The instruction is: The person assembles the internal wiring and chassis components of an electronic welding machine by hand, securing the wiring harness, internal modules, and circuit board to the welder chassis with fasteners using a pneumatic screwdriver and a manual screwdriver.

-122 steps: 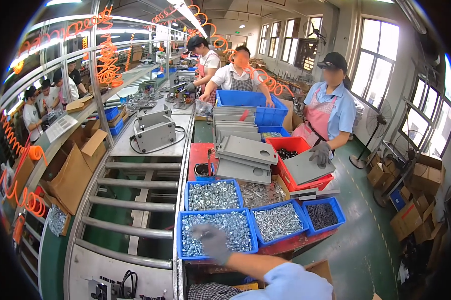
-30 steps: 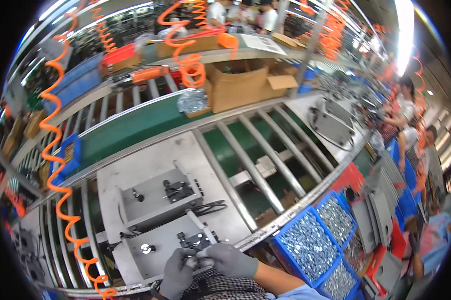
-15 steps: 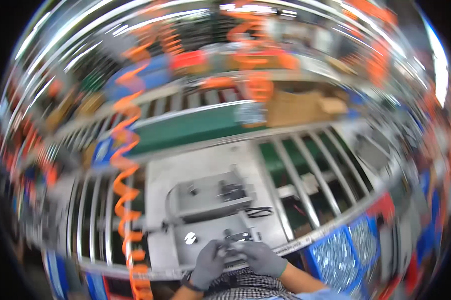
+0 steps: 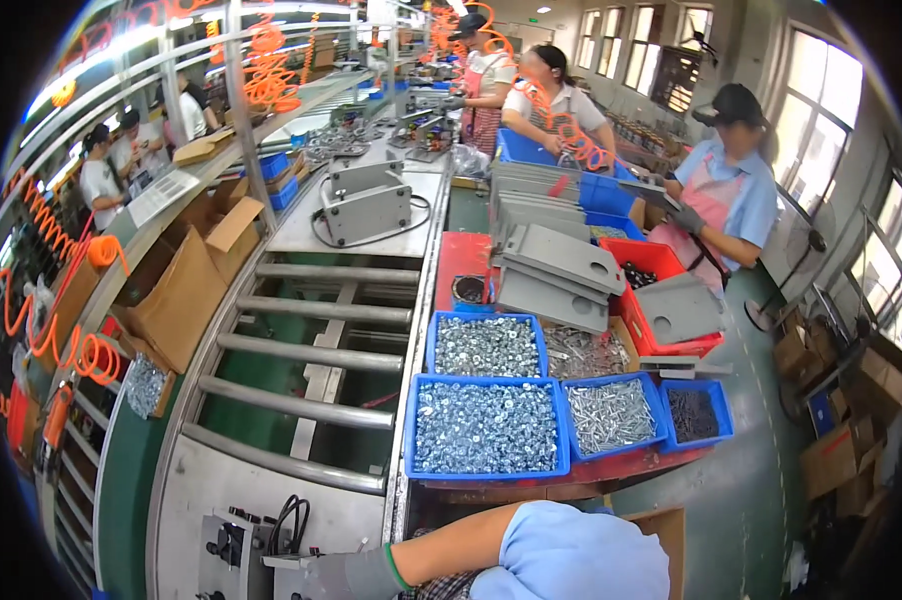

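Grey housing [image 4: 287,580] beside fingers [image 4: 323,578], spread unclear.

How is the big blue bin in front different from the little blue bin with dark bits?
The big bin is wider than the little bin. The big bin holds silvery bits, the little bin dark bits. The big bin sits nearer the rollers than the little bin. Both are blue and open.

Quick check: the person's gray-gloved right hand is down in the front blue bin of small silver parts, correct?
No: the head view shows the gray-gloved right hand beside a gray metal housing at the lower edge, not in the front blue bin.
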